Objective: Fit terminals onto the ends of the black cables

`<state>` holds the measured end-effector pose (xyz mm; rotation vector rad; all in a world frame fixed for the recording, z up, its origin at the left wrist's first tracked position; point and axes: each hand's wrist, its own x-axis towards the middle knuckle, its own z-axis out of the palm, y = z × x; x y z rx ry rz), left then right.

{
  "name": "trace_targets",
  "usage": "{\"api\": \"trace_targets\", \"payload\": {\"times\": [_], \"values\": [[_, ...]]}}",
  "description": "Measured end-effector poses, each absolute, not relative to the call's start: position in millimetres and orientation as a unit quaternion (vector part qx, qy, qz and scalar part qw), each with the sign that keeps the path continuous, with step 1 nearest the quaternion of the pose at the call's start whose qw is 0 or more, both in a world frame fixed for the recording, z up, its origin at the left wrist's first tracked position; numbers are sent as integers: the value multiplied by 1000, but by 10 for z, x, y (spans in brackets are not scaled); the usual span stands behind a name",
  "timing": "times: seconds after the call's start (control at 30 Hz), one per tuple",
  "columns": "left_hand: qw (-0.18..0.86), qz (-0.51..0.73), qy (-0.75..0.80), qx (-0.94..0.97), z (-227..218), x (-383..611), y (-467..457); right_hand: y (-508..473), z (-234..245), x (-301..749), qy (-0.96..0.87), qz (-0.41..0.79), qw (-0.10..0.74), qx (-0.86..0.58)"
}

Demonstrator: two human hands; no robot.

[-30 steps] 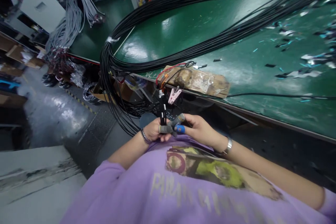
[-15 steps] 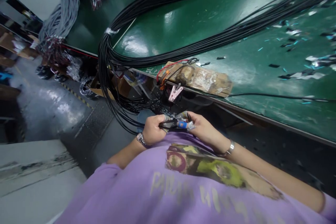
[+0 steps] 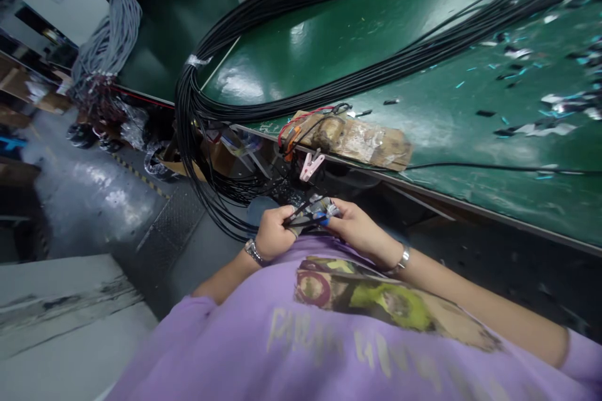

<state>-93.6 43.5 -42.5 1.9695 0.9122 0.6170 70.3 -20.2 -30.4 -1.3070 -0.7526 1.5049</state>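
Close in front of my body, my left hand (image 3: 275, 233) is closed on black cables (image 3: 301, 219). They come from a long bundle of black cables (image 3: 185, 100) that hangs over the table's edge. My right hand (image 3: 357, 229) is closed in a pinch just beside the left, on a small blue piece (image 3: 322, 218) at the cable ends. Greyish coverings show on some fingertips. Exactly how the blue piece sits on the cables is hidden by my fingers.
The green table (image 3: 461, 200) carries a taped wooden block (image 3: 362, 138) with a pink clip (image 3: 311, 166) hanging at its edge. Black and white scraps (image 3: 536, 131) lie on the right. Grey cable bundles (image 3: 110, 25) hang at the far left, and a white surface (image 3: 70, 319) stands at the lower left.
My right hand has shifted slightly left, toward my left hand, and its fingers now cover more of the blue piece. My left hand stays almost where it was.
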Motion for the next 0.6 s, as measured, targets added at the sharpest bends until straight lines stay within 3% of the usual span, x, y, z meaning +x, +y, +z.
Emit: {"api": "trace_targets", "payload": {"times": [0.4,0.6], "values": [[457,244,378,767,-447,-946,454,-192,-350,698,-268,646,491,-519],[592,215,335,701,-348,-890,469,-193,-420,720,-192,728,487,-443]]}}
